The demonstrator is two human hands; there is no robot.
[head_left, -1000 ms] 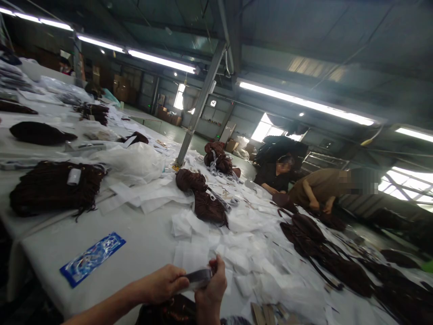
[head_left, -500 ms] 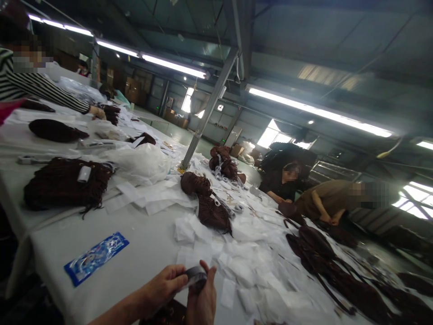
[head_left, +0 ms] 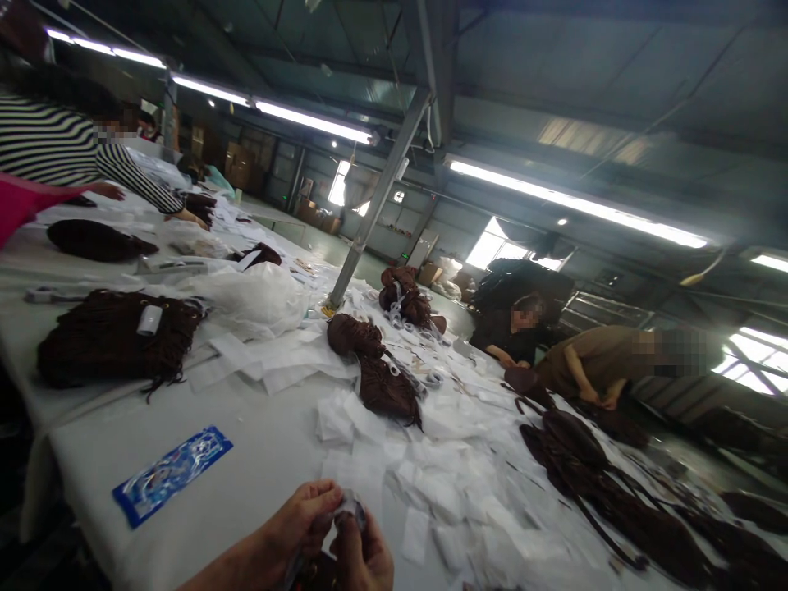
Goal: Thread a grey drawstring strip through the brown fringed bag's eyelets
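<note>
At the bottom centre of the head view, my left hand (head_left: 306, 519) pinches one side of a curled, translucent grey-white strip (head_left: 352, 505). My right hand (head_left: 369, 554) grips the same strip from the other side, fingers bent over it. Whether the strip is tape or thin wrapping film I cannot tell. Below my hands a dark brown item (head_left: 323, 570) with metal-like glints shows in part; my wrists and the frame edge hide the rest. Left of my hands lies a blue printed packet (head_left: 172, 476) on the white table (head_left: 246, 443).
A brown fringed bag (head_left: 116, 336) with a white roll on it lies left. More brown bags (head_left: 387, 386) and loose white sheets (head_left: 455, 492) spread ahead and right. A metal post (head_left: 375, 205) rises behind. Co-workers stand left, in a striped sleeve (head_left: 135, 176), and right (head_left: 572, 361).
My right hand's raised fingers have bent down onto the strip, which was a wider loop before. Both hands have drawn close together. At left, the striped-sleeved person has leaned further in.
</note>
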